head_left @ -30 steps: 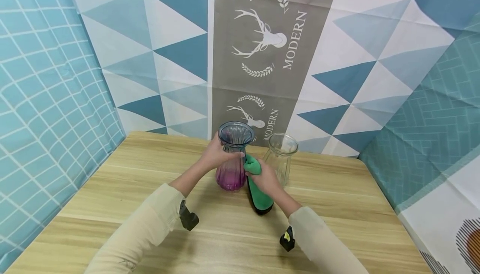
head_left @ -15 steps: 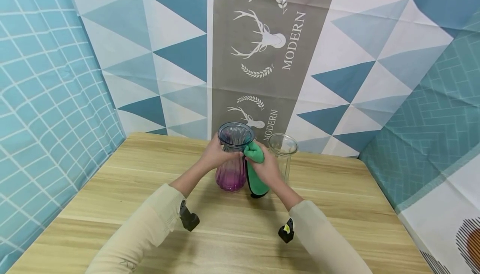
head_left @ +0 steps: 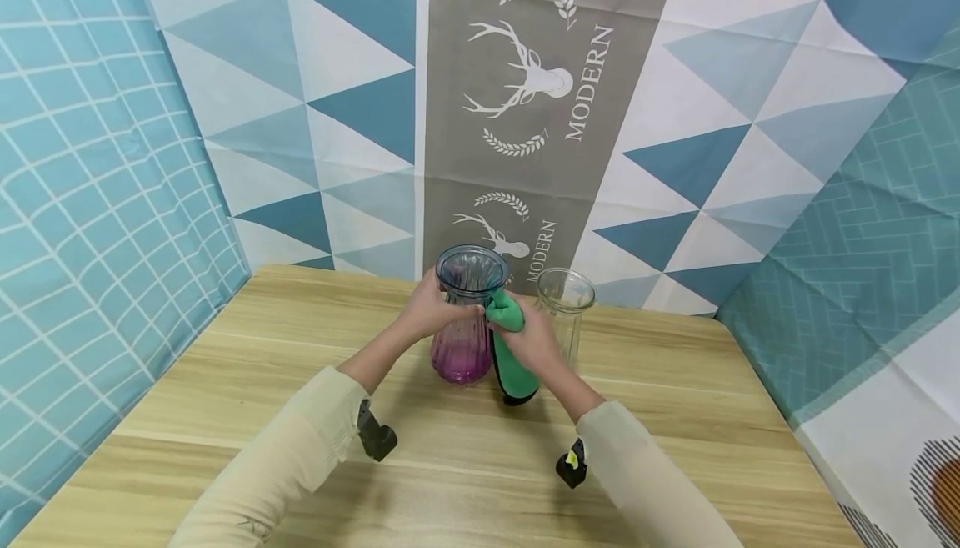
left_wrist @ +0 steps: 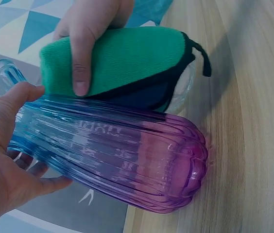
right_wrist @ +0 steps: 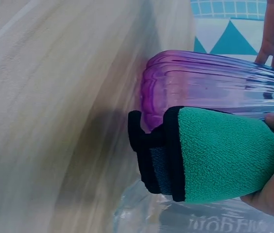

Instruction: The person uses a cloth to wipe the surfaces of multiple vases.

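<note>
We're maybe midway through wiping: left hand [head_left: 432, 308] clamping fingers around the blue-purple glass vase [head_left: 460, 349], right hand [head_left: 536, 341] pinching the black-edged green towel [right_wrist: 224, 155], the clear glass vase [head_left: 568, 320] maybe waiting at the first one's three o'clock

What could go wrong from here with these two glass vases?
The right hand, holding the green cloth, is close to the clear vase, so a wide swing might knock it over. The left hand grips the coloured vase around its neck, so a hard push from the cloth could twist it or make it slip.
</note>
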A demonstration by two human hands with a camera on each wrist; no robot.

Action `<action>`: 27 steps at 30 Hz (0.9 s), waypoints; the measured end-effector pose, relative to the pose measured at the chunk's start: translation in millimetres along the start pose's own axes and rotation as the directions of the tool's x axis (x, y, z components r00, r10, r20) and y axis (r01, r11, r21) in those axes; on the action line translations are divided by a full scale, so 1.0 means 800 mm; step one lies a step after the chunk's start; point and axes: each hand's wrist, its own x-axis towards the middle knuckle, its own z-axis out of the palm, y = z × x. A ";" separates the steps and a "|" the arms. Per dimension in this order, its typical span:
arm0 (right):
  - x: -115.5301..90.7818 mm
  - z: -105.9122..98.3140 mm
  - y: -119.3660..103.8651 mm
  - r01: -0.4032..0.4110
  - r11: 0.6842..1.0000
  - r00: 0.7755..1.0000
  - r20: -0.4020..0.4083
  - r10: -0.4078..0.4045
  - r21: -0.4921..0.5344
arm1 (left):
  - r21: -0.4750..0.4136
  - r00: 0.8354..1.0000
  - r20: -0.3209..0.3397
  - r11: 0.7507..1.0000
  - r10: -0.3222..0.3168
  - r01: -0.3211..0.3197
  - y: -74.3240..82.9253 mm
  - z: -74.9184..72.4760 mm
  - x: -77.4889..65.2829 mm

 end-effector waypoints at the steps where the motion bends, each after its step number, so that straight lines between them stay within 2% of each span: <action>1: -0.001 0.001 0.001 -0.001 1.000 1.000 0.007 0.001 0.004 | 0.002 1.000 0.001 1.000 -0.004 0.004 0.000 0.000 0.000; 6: -0.005 0.008 0.009 -0.042 0.999 0.998 0.035 0.043 -0.029 | 0.000 1.000 -0.003 1.000 -0.011 0.011 0.003 -0.002 0.000; 14: -0.010 0.013 0.020 -0.055 0.997 0.994 0.092 0.060 -0.058 | -0.001 1.000 -0.010 1.000 -0.028 0.028 0.002 -0.001 -0.001; 21: -0.005 0.007 0.013 -0.075 0.997 0.994 0.084 0.076 -0.016 | 0.022 0.998 -0.014 0.998 -0.056 0.057 0.001 0.000 -0.003; 27: 0.005 -0.001 0.002 -0.051 0.999 0.998 0.020 0.051 0.006 | 0.024 0.996 -0.017 0.996 -0.089 0.089 0.004 0.000 -0.005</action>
